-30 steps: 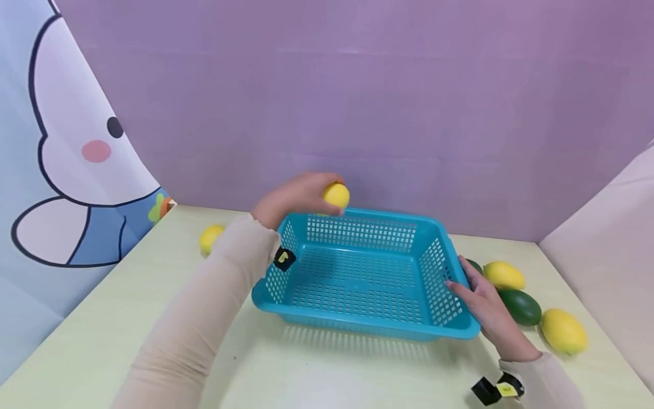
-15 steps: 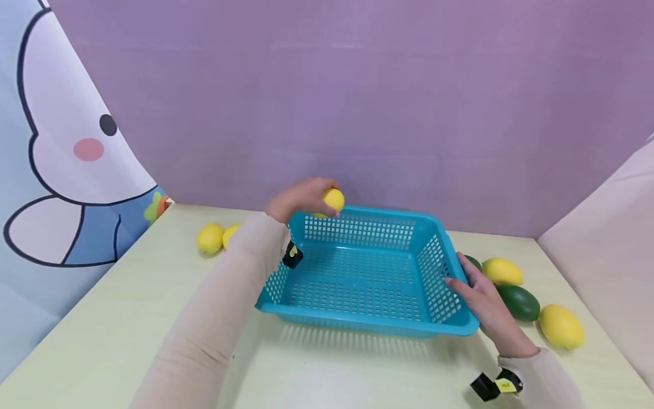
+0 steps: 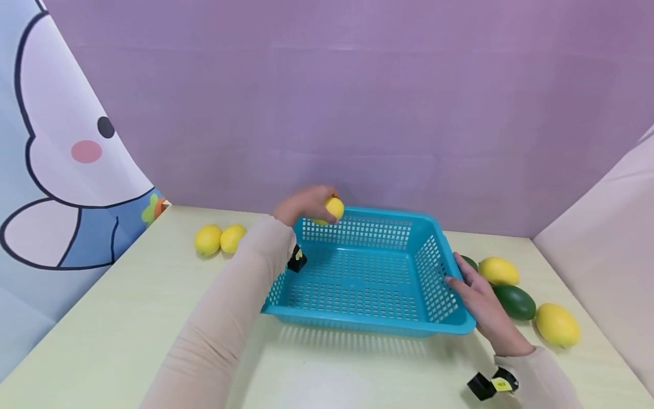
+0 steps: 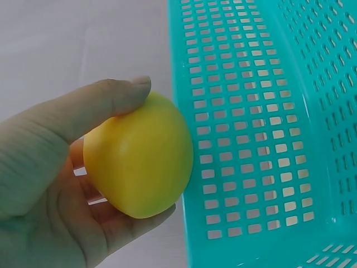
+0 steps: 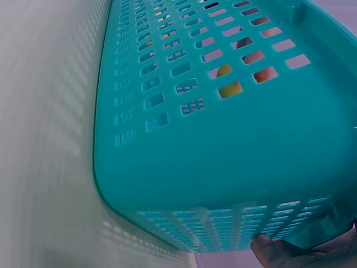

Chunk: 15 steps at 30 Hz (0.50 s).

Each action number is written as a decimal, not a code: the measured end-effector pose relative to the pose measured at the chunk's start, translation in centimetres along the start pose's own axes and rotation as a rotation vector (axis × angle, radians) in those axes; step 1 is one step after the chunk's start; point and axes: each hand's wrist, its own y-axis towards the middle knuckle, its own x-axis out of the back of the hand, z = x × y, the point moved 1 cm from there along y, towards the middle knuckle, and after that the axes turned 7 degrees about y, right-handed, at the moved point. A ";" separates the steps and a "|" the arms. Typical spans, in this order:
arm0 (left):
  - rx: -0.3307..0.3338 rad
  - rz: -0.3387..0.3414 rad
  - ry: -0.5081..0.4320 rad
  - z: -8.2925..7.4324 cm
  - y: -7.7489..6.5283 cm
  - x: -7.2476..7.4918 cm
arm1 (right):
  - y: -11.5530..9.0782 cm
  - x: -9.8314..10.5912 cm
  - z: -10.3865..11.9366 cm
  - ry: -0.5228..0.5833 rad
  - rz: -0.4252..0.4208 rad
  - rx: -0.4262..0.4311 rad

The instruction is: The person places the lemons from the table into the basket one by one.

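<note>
Currently, left grip (image 3: 309, 203) has thumb and fingers wrapped round a lemon (image 4: 139, 159), at the teal perforated basket's (image 3: 368, 325) rim; contact unclear. Right grip (image 3: 482, 301) pinches the wall beside it. Worktop (image 3: 327, 375): two lemons (image 3: 208, 240) left of left grip; dark green fruits (image 3: 514, 302), two more lemons (image 3: 558, 325) right of right grip.

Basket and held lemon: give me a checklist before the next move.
1. Lemon secured by left hand: ok, thumb and fingers wrap it.
2. Basket steadied by right hand: ok, gripped at its right side.
3. Lemon clear of the rim: cannot tell; they appear to meet in the left wrist view, depth unclear.
4. Basket's left wall fully visible in head view: not ok, left sleeve covers part.
</note>
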 end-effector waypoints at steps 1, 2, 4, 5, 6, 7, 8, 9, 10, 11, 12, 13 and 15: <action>0.002 0.001 -0.001 0.0 0.1 -0.2 | 0.0 0.0 0.0 0.001 0.001 -0.001; 0.004 0.004 -0.002 0.0 0.2 -0.3 | -0.1 0.0 -0.1 0.002 0.000 -0.002; 0.010 0.008 -0.002 0.0 0.3 -0.6 | -0.2 0.0 -0.1 -0.001 -0.005 -0.004; 0.011 0.011 -0.004 0.0 0.4 -0.7 | -0.2 0.1 -0.1 -0.002 -0.007 -0.005; 0.012 0.017 -0.009 0.0 0.5 -0.8 | -0.2 0.1 -0.2 -0.003 -0.008 -0.005; 0.013 0.024 -0.010 0.0 0.6 -0.9 | -0.2 0.1 -0.2 -0.003 -0.009 -0.005; 0.017 0.032 -0.012 0.0 0.6 -1.0 | -0.2 0.1 -0.2 -0.003 -0.009 -0.005; 0.022 0.043 -0.016 0.1 0.7 -1.1 | -0.2 0.2 -0.2 -0.002 -0.008 -0.003; 0.027 0.057 -0.019 0.1 0.7 -1.3 | -0.1 0.2 -0.2 -0.001 -0.005 -0.003; 0.030 0.071 -0.014 0.2 0.7 -1.4 | -0.1 0.2 -0.3 0.001 -0.002 -0.002; 0.034 0.084 -0.012 0.3 0.7 -1.5 | -0.1 0.3 -0.3 0.003 0.000 -0.002; 0.037 0.094 -0.006 0.3 0.7 -1.6 | -0.1 0.3 -0.3 0.004 0.001 -0.002; 0.038 0.108 0.000 0.5 0.8 -2.0 | 0.0 0.3 -0.3 0.006 0.001 -0.004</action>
